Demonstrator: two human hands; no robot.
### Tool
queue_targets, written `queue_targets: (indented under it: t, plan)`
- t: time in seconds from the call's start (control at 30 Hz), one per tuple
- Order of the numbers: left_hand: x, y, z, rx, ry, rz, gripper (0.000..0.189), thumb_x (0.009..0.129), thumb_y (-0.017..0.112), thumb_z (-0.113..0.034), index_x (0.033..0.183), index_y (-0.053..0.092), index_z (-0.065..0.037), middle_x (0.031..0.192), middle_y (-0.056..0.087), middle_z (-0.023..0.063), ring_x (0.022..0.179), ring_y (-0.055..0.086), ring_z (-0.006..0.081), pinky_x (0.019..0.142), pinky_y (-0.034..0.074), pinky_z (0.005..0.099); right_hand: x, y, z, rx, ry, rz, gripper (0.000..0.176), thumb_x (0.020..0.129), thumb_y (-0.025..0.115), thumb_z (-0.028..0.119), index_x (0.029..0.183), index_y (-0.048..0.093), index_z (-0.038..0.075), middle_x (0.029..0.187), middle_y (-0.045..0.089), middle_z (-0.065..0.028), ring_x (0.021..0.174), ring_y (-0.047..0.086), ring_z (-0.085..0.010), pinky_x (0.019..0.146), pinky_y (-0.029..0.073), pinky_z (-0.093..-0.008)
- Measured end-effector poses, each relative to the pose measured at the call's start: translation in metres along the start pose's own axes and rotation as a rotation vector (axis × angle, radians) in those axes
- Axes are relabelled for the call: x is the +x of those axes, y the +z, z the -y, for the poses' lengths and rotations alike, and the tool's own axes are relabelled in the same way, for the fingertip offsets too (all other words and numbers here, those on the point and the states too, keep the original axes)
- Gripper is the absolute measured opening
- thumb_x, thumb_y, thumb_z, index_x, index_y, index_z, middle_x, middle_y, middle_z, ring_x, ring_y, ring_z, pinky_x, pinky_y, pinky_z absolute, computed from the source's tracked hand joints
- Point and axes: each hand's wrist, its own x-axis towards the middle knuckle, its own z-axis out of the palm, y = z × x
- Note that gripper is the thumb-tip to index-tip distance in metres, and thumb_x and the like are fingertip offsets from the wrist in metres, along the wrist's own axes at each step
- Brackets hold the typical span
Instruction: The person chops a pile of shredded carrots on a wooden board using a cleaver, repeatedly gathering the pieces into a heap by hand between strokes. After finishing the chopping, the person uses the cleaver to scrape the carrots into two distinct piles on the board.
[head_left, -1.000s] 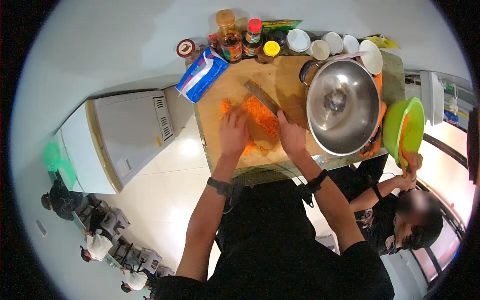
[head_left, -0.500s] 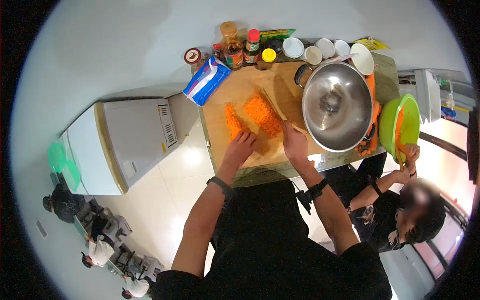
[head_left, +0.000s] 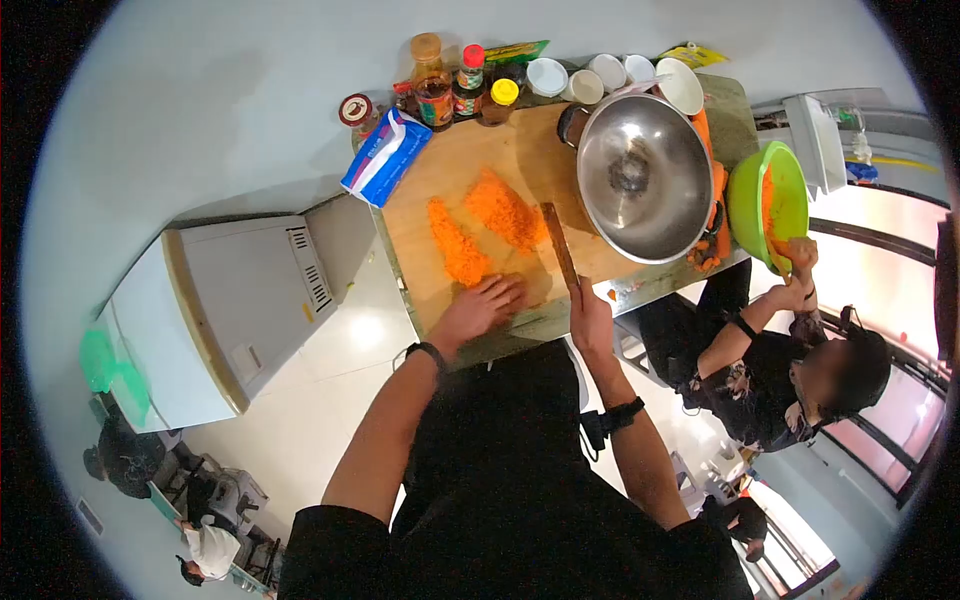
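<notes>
Two piles of chopped orange carrot lie on the wooden board (head_left: 540, 165): a larger pile (head_left: 505, 210) and a narrower one (head_left: 455, 245) to its left. My left hand (head_left: 487, 305) is on the board just below the narrower pile, slightly blurred, its fingers spread and holding nothing. My right hand (head_left: 590, 315) is wrapped round the handle of a knife (head_left: 560, 245) near the board's front edge. The knife points up and away, seen edge-on, to the right of the larger pile and apart from it.
A large steel bowl (head_left: 645, 180) stands at the right, with carrots behind it. Beyond, a co-worker (head_left: 760, 370) holds a green bowl (head_left: 790, 190). Bottles (head_left: 432, 95), white cups (head_left: 547, 77) and a blue packet (head_left: 388, 158) line the back. A white appliance (head_left: 250, 300) stands left.
The knife has moved away from the larger pile towards the board's front, its blade now clear of the carrot. My left hand has drawn back from the narrower pile. The whole view has shifted.
</notes>
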Motion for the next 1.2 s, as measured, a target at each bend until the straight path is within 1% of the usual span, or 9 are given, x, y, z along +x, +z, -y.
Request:
queue_targets:
  t: [0.2, 0.43, 0.5, 0.53, 0.6, 0.67, 0.83, 1.03, 1.2]
  plan:
    - [-0.010, -0.028, 0.017, 0.360, -0.068, 0.005, 0.056, 0.093, 0.050, -0.026, 0.145, 0.043, -0.008, 0.158, 0.034, 0.0064, 0.148, 0.028, 0.0222, 0.123, 0.021, 0.0383, -0.018, 0.000, -0.023, 0.074, -0.039, 0.037, 0.020, 0.101, 0.050, 0.024, 0.114, 0.058, 0.011, 0.079, 0.065, -0.0282, 0.077, 0.063, -0.0491, 0.065, 0.048, -0.0567]
    - [-0.038, -0.062, 0.017, 0.226, -0.066, -0.135, 0.053, 0.091, 0.054, -0.019, 0.143, 0.047, -0.010, 0.154, 0.038, 0.0086, 0.143, 0.034, 0.0270, 0.118, 0.029, 0.0400, -0.014, 0.003, -0.071, -0.238, -0.388, 0.229, 0.040, 0.100, 0.047, 0.021, 0.140, 0.046, 0.020, 0.095, 0.069, -0.0244, 0.081, 0.068, -0.0423, 0.066, 0.054, -0.0535]
    - [-0.053, -0.056, 0.012, 0.101, -0.539, -0.188, 0.052, 0.088, 0.059, -0.015, 0.139, 0.050, -0.012, 0.150, 0.042, 0.0119, 0.137, 0.040, 0.0323, 0.113, 0.036, 0.0450, -0.012, 0.026, -0.067, -0.206, -0.325, 0.316, 0.050, 0.096, 0.049, 0.014, 0.145, 0.041, 0.017, 0.098, 0.068, -0.0245, 0.079, 0.067, -0.0425, 0.066, 0.054, -0.0532]
    - [-0.058, -0.053, 0.008, 0.106, -0.554, -0.191, 0.052, 0.088, 0.059, -0.015, 0.139, 0.050, -0.012, 0.150, 0.042, 0.0119, 0.137, 0.040, 0.0323, 0.113, 0.036, 0.0450, -0.011, 0.037, -0.060, -0.163, -0.406, 0.285, 0.060, 0.091, 0.051, 0.008, 0.148, 0.035, 0.013, 0.096, 0.066, -0.0254, 0.077, 0.066, -0.0425, 0.067, 0.054, -0.0519]
    - [-0.059, -0.048, 0.004, -0.037, -0.855, -0.460, 0.048, 0.091, 0.059, -0.013, 0.138, 0.051, -0.011, 0.142, 0.047, 0.0102, 0.131, 0.045, 0.0341, 0.111, 0.038, 0.0451, -0.001, 0.054, -0.038, -0.124, -0.459, 0.198, 0.048, 0.093, 0.053, 0.012, 0.140, 0.043, 0.010, 0.089, 0.066, -0.0266, 0.075, 0.066, -0.0443, 0.064, 0.053, -0.0533]
    - [-0.058, -0.050, 0.005, -0.070, -0.842, -0.511, 0.046, 0.091, 0.058, -0.012, 0.137, 0.052, -0.011, 0.142, 0.047, 0.0102, 0.130, 0.045, 0.0344, 0.109, 0.040, 0.0451, 0.012, 0.059, -0.001, -0.133, -0.568, 0.021, 0.038, 0.094, 0.054, 0.012, 0.132, 0.050, 0.007, 0.079, 0.066, -0.0260, 0.070, 0.065, -0.0445, 0.060, 0.052, -0.0526]
    - [-0.060, -0.043, 0.031, -0.147, -0.771, -0.530, 0.045, 0.090, 0.057, -0.007, 0.135, 0.053, -0.012, 0.143, 0.047, 0.0098, 0.130, 0.046, 0.0340, 0.107, 0.043, 0.0433, 0.072, 0.071, 0.063, -0.236, -0.571, 0.125, 0.042, 0.090, 0.053, 0.007, 0.132, 0.047, 0.005, 0.079, 0.066, -0.0228, 0.068, 0.065, -0.0428, 0.058, 0.053, -0.0507]
    - [-0.060, -0.061, 0.034, -0.224, -0.975, -0.570, 0.048, 0.089, 0.056, -0.004, 0.136, 0.051, -0.009, 0.143, 0.047, 0.0098, 0.129, 0.046, 0.0335, 0.106, 0.044, 0.0425, 0.068, 0.080, 0.088, -0.314, -0.508, 0.211, 0.039, 0.090, 0.051, 0.008, 0.128, 0.048, 0.011, 0.091, 0.067, -0.0209, 0.076, 0.067, -0.0404, 0.067, 0.054, -0.0508]
    - [-0.047, -0.054, 0.034, -0.350, -0.901, -0.475, 0.071, 0.087, 0.056, -0.002, 0.152, 0.030, -0.009, 0.156, 0.032, 0.0122, 0.139, 0.038, 0.0350, 0.109, 0.042, 0.0416, 0.051, 0.062, 0.070, -0.314, -0.498, 0.331, 0.031, 0.092, 0.049, 0.012, 0.123, 0.049, 0.015, 0.101, 0.067, -0.0205, 0.081, 0.067, -0.0406, 0.073, 0.054, -0.0524]
